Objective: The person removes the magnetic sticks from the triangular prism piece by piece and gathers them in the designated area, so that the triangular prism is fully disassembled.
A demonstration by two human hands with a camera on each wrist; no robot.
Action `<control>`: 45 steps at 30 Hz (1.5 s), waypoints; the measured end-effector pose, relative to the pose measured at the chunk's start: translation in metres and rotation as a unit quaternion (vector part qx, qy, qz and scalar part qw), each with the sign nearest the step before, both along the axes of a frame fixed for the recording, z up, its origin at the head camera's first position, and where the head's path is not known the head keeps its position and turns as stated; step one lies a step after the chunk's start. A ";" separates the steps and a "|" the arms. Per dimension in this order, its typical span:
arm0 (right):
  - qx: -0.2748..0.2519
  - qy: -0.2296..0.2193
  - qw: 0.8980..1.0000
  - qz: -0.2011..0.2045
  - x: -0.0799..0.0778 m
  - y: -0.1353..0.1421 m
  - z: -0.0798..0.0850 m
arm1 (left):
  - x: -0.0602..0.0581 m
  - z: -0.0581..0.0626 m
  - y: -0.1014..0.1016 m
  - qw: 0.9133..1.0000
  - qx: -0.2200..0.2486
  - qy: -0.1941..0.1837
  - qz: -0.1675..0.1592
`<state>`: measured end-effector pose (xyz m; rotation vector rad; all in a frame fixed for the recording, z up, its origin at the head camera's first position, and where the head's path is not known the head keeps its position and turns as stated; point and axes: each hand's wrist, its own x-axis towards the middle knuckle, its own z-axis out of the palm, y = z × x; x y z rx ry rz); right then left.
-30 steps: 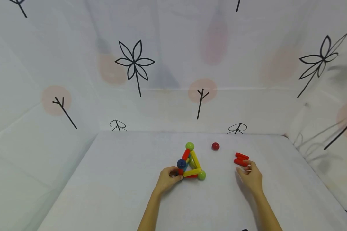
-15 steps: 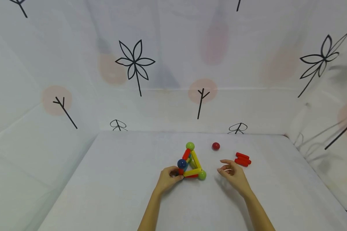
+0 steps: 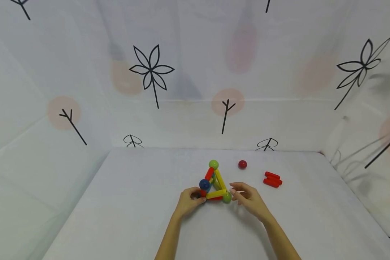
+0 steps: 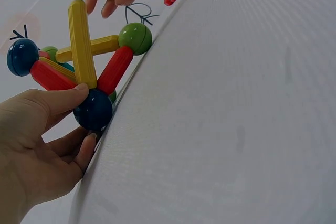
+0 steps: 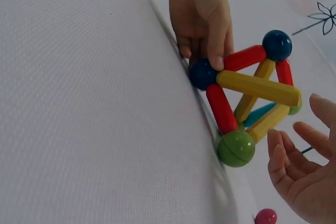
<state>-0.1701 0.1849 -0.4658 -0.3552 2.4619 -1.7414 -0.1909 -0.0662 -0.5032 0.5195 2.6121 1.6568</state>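
A magnetic rod-and-ball structure (image 3: 220,178) of red, yellow and blue rods with green and dark blue balls stands on the white table. My left hand (image 3: 186,203) holds its near left corner, with the thumb and fingers around a dark blue ball (image 4: 93,109). From that ball a yellow rod (image 5: 257,86) sticks out, its far end bare. My right hand (image 3: 248,198) hovers just right of the structure, fingers relaxed and holding nothing. Its fingertips come close to the green ball (image 3: 226,197) and the yellow rod's bare end.
Several loose red rods (image 3: 272,180) lie together on the table at the right. A red ball (image 3: 242,164) sits farther back, between them and the structure. White patterned cloth (image 3: 182,122) closes off the back and sides of the table.
My right hand has moved left from the loose red rods to the structure's right side. The left hand and the structure have stayed in place.
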 end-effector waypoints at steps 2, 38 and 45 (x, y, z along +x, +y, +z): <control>0.003 0.002 1.000 0.022 0.000 -0.003 0.000 | 0.000 0.000 0.000 1.000 0.001 0.001 0.001; 0.152 0.175 0.970 -0.080 0.013 -0.052 -0.003 | -0.002 -0.001 0.000 1.000 -0.003 0.007 -0.002; 0.175 0.188 0.964 -0.073 0.018 -0.055 -0.002 | -0.001 0.000 0.000 1.000 -0.005 0.010 -0.002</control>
